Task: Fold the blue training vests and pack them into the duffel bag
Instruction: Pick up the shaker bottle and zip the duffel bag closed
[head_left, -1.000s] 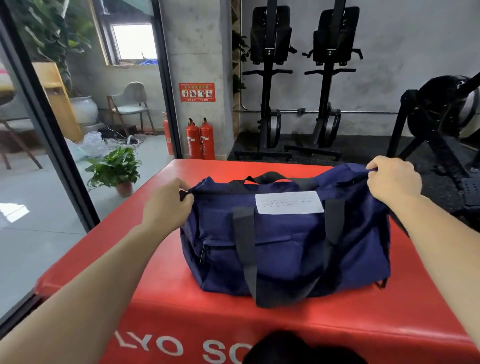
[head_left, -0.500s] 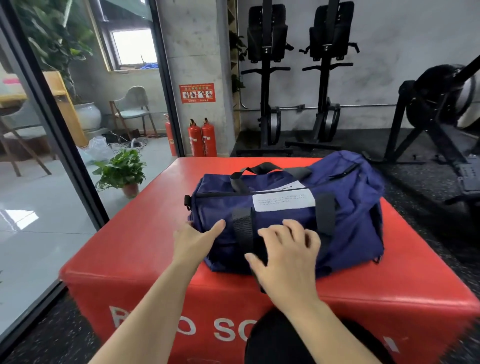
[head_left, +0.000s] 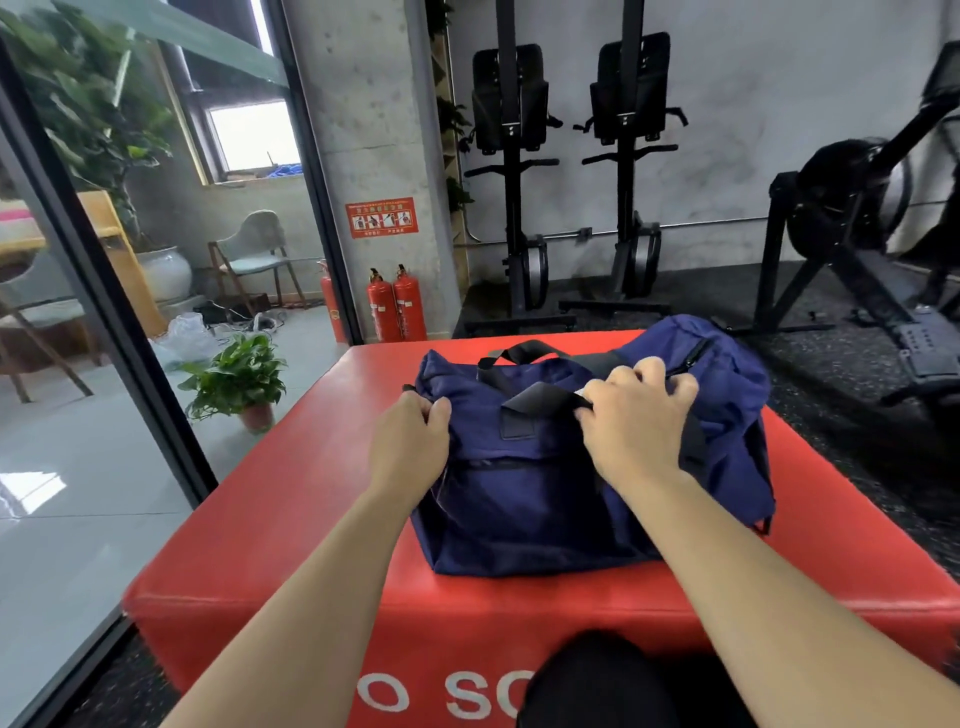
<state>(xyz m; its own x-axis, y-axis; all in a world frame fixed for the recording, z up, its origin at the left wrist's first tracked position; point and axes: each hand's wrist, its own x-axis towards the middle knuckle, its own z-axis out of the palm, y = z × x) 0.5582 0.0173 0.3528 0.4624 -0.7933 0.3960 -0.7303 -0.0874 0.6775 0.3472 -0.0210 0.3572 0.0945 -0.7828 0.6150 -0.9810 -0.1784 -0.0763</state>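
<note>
Duffel bag (head_left: 571, 499) lying left–right, left grip (head_left: 410, 441) clutching its end, right grip (head_left: 636, 423) — seemingly — pinching strap (head_left: 543, 397).

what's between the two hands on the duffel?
Head view: between left hand and right hand, the navy top of the duffel bag and its black carry strap.

The navy duffel bag (head_left: 545, 509) sits soft and slumped on the red padded block (head_left: 291, 519), long side toward the camera, right end bulging higher, 2 black webbing handles on top.
</note>
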